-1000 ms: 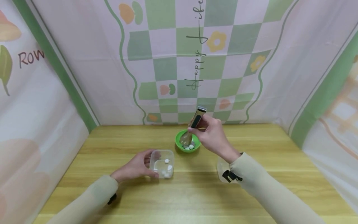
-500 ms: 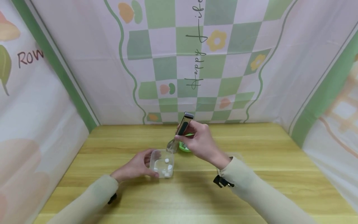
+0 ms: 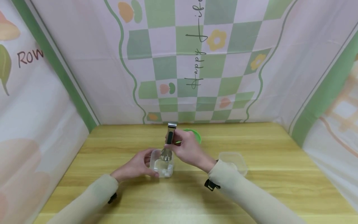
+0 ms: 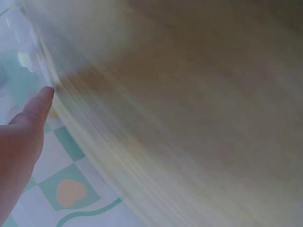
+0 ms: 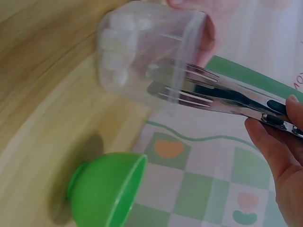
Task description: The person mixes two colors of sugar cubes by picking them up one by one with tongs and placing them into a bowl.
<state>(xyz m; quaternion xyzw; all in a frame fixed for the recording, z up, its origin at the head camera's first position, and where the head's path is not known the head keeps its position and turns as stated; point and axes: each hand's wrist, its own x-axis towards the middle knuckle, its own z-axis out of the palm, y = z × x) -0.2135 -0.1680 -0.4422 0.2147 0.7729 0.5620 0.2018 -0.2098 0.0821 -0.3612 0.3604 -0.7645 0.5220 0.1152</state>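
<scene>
A clear plastic container (image 3: 159, 164) stands on the table, with several small white pieces (image 5: 113, 52) at its bottom. My left hand (image 3: 137, 165) holds it from the left side, thumb at the near corner. In the left wrist view only the thumb (image 4: 38, 109) and part of the container show. Metal tongs (image 3: 170, 137) with slotted ends are pinched in my right hand (image 3: 190, 151). Their tips reach down inside the container, above the white pieces; the right wrist view shows the two tips slightly apart. Behind my right hand, a green bowl (image 3: 197, 136) is partly hidden.
Another clear plastic container (image 3: 240, 163) sits to the right, partly covered by the right sleeve. The wooden table (image 3: 268, 143) ends at a patterned cloth backdrop (image 3: 165, 68), with more cloth at both sides.
My right hand has carried the tongs left from over the green bowl into the clear container. The left hand and its container stay put. More of the right-hand container now shows.
</scene>
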